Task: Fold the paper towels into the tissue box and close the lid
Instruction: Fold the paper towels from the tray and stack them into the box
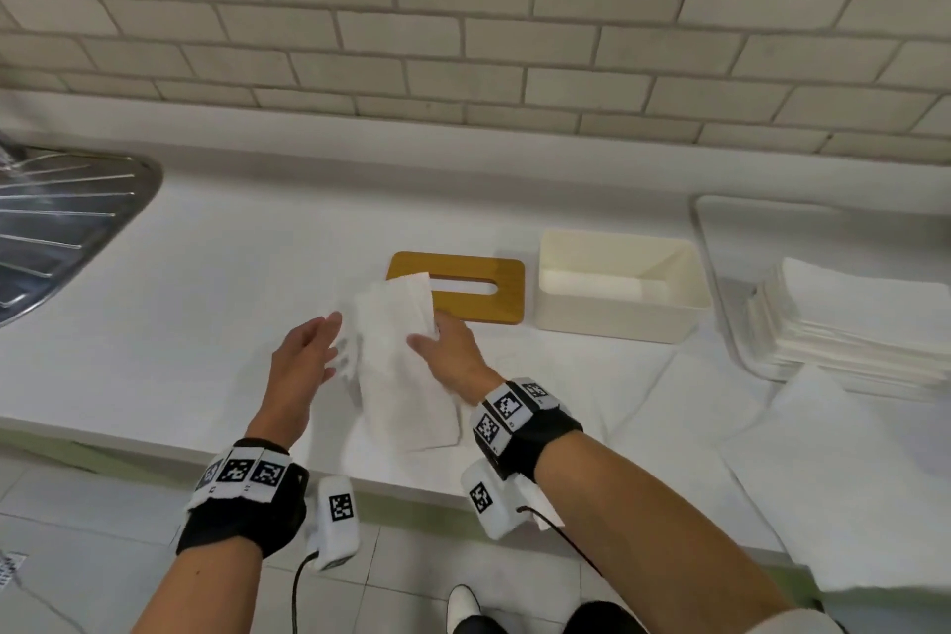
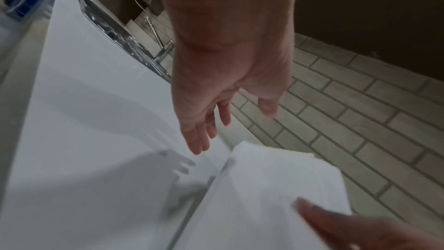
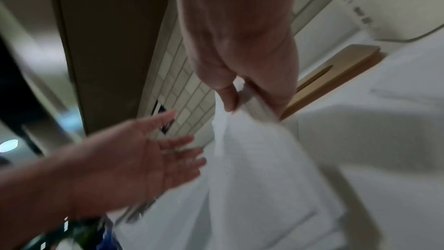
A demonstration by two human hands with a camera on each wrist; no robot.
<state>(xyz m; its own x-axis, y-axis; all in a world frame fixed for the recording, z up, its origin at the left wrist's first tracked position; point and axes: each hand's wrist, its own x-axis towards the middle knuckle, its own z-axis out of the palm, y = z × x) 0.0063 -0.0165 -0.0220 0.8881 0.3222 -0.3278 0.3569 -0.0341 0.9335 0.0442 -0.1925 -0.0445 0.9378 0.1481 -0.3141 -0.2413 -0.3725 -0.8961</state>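
Observation:
My right hand (image 1: pixel 437 342) pinches the top edge of a white paper towel (image 1: pixel 399 366) between thumb and fingers and holds it up above the counter; the wrist view shows that pinch on the paper towel (image 3: pixel 252 159) by the right hand (image 3: pixel 242 98). My left hand (image 1: pixel 314 350) hovers just left of the towel with straight fingers and holds nothing; the left hand (image 2: pixel 206 130) shows the same in its wrist view. The wooden lid (image 1: pixel 478 306) with its slot lies flat behind the towel. The cream tissue box (image 1: pixel 617 319) stands open to the lid's right.
A stack of paper towels (image 1: pixel 854 330) sits in a tray (image 1: pixel 715 247) at the right, with more sheets (image 1: pixel 823 469) spread in front of it. A steel sink drainer (image 1: pixel 67 227) is at the far left. The counter edge (image 1: pixel 411 489) runs close to me.

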